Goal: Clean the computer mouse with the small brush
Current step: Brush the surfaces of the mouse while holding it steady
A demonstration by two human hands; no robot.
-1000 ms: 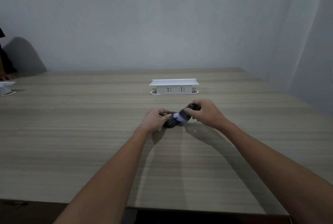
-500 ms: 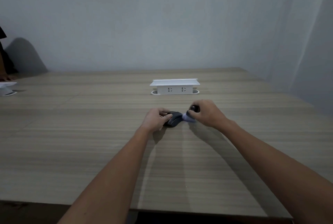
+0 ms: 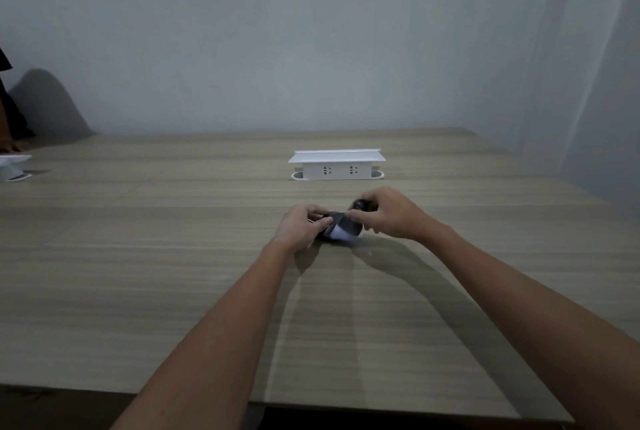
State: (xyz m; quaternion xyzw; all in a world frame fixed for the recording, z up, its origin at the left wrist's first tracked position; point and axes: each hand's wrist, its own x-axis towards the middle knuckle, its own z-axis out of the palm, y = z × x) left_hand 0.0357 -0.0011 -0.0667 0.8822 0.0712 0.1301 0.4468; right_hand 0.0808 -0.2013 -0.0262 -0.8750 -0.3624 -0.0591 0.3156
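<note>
A dark computer mouse rests on the wooden table a little past its middle. My left hand grips the mouse's left side and steadies it. My right hand pinches a small brush; its dark handle end sticks up behind my fingers. Pale bristles lie on the mouse's near side. Most of the brush is hidden under my fingers.
A white socket box stands on the table just beyond my hands. A white object sits at the far left edge, beside another person's dark sleeve. A grey wall closes the back; the near table edge runs along the bottom.
My right hand swept the bristles from the mouse's right end back left onto its near side. The left hand kept its hold and the mouse stayed in place.
</note>
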